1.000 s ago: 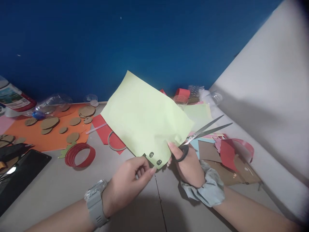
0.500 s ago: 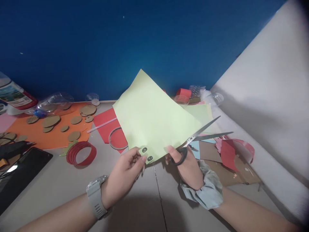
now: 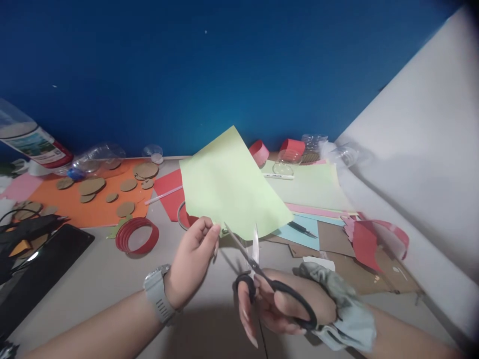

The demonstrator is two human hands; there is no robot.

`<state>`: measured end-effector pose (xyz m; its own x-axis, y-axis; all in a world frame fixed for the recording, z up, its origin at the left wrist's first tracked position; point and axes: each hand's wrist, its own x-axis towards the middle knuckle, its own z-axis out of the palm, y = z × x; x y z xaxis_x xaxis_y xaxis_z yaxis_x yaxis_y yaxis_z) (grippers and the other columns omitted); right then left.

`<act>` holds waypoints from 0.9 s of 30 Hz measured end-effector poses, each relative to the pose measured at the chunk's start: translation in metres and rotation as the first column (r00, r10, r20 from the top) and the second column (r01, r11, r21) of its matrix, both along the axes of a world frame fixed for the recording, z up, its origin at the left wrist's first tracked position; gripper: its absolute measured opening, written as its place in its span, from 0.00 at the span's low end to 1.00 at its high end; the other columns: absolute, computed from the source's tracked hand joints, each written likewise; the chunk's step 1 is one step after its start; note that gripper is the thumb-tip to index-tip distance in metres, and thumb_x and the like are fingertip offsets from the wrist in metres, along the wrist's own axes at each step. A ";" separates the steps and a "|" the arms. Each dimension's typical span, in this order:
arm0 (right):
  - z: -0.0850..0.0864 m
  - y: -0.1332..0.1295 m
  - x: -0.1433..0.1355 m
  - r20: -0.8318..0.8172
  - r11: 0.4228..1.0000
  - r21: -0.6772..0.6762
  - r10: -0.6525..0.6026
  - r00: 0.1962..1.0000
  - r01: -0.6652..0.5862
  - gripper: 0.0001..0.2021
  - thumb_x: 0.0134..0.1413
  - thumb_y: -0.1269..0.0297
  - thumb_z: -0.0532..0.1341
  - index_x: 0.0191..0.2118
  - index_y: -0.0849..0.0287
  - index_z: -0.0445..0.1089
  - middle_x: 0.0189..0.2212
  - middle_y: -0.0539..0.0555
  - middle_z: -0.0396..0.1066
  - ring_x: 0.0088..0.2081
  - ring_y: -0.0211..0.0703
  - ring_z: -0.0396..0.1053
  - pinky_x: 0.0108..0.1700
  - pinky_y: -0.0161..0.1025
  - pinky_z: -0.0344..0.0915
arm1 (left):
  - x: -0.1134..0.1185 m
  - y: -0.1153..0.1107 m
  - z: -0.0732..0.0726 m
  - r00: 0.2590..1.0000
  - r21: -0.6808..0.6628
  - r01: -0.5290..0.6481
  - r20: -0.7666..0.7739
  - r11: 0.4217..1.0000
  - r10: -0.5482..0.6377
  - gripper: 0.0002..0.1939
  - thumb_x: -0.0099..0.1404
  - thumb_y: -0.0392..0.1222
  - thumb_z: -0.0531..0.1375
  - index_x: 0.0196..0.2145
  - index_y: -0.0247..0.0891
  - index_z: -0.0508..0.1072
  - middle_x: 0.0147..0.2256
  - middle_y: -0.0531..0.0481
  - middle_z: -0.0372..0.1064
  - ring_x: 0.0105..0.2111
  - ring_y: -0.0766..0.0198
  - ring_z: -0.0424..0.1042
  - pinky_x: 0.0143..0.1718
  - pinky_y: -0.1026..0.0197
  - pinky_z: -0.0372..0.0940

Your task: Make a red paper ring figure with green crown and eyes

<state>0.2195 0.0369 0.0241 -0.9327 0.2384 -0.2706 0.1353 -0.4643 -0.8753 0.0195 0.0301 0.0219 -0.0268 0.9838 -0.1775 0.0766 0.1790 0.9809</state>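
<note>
My left hand (image 3: 196, 252) pinches the near corner of a pale green sheet of paper (image 3: 234, 184), which stands tilted up above the table. A small black drawn mark shows at that corner, partly covered by my fingers and a scissor blade. In my right hand (image 3: 288, 299) is a pair of black-handled scissors (image 3: 255, 267), my fingers through its loops. The blades are spread apart and point away from me toward the paper's lower edge. Whether a blade touches the paper I cannot tell.
Left of the paper lie a red paper ring (image 3: 137, 236), cardboard discs on an orange sheet (image 3: 86, 209) and a black phone-like slab (image 3: 48, 269). To the right are a blue sheet (image 3: 305, 232) with a craft knife (image 3: 301, 229), red paper scraps (image 3: 364, 244) and cardboard (image 3: 337, 239).
My right hand has let go of the paper's edge and moved lower. The scissors have swung from pointing right to pointing at the paper, blades spread. The sheet sits lower and tilts differently.
</note>
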 end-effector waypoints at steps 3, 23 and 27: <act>-0.008 0.002 0.002 -0.078 0.991 -0.128 0.036 0.996 -0.046 0.38 0.46 0.22 0.47 0.37 0.60 0.59 0.33 0.59 0.70 0.10 0.25 0.55 0.08 0.27 0.54 | -0.001 0.001 0.000 0.999 -0.012 -0.014 0.041 1.000 0.015 0.17 0.71 0.49 0.53 0.27 0.39 0.58 0.20 0.61 0.53 0.21 0.71 0.52 0.23 0.68 0.51; -0.004 -0.016 0.021 -0.114 0.798 -0.600 -0.155 0.981 0.056 0.32 0.56 0.31 0.50 0.38 0.60 0.66 0.30 0.56 0.72 0.13 0.30 0.63 0.10 0.28 0.63 | 0.000 -0.009 0.007 0.999 -0.064 0.021 0.028 0.998 -0.019 0.16 0.71 0.47 0.51 0.27 0.41 0.56 0.19 0.62 0.50 0.19 0.71 0.51 0.22 0.69 0.52; -0.012 -0.031 0.032 -0.059 0.800 -0.596 -0.133 0.989 0.072 0.31 0.51 0.32 0.55 0.38 0.61 0.68 0.28 0.57 0.71 0.14 0.33 0.64 0.09 0.27 0.54 | 0.000 -0.009 0.011 0.999 -0.071 0.041 0.000 0.997 -0.041 0.17 0.71 0.47 0.52 0.26 0.41 0.55 0.18 0.62 0.48 0.19 0.71 0.49 0.21 0.68 0.49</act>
